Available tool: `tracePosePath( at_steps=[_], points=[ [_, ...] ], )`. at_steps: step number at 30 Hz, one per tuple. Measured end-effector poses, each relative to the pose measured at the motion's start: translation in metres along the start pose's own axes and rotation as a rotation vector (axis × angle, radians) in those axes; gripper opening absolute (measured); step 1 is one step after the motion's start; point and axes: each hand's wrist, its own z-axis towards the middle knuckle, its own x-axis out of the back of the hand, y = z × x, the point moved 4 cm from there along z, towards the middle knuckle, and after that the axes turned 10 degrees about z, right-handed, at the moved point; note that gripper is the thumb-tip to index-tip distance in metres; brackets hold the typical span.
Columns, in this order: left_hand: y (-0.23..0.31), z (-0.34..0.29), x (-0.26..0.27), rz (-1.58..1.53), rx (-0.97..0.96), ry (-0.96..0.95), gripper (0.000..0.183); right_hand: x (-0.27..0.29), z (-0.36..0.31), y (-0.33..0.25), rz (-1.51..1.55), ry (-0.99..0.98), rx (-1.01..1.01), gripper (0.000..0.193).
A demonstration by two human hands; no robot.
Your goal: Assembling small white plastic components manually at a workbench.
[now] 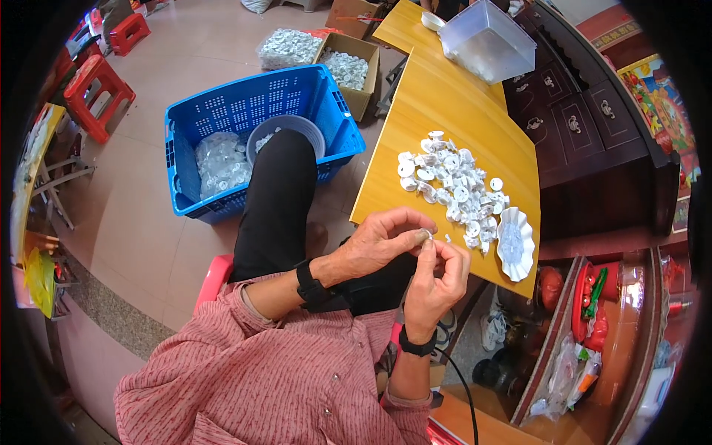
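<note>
My left hand (pixel 373 243) and my right hand (pixel 436 283) meet at the fingertips in front of the yellow table's near edge. Both are closed in a pinch, thumbs against fingers. A tiny whitish bit shows between the tips, too small to name. Just beyond them, a heap of small white round plastic parts (pixel 456 182) lies on the yellow table (pixel 415 96). One small loose white piece (pixel 447 238) is beside my fingers. Right of the heap stands a white scalloped dish (pixel 525 248) holding small pale clear pieces (pixel 512 241).
Left of the table stands a blue crate (pixel 215 111) with a bag of white parts (pixel 222 165) and a round tub (pixel 317 138). Behind are a filled cardboard box (pixel 367 89) and a clear bin (pixel 493 37). A dark cabinet (pixel 571 111) borders the table's right.
</note>
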Motion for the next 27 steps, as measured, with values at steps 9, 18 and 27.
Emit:
tracePosePath(
  at_steps=[9,18,27],
  points=[
    [0.0,-0.001,-0.004,-0.163,0.054,-0.183,0.036,0.013,0.004,0.012,0.117,0.063,-0.056,0.007],
    [-0.007,-0.001,0.002,-0.13,0.062,-0.168,0.04,0.02,0.003,0.007,0.105,0.09,-0.016,0.008],
    [-0.004,0.0,0.0,-0.269,0.056,-0.125,0.041,0.022,0.002,0.005,0.077,0.103,-0.005,0.008]
  ],
)
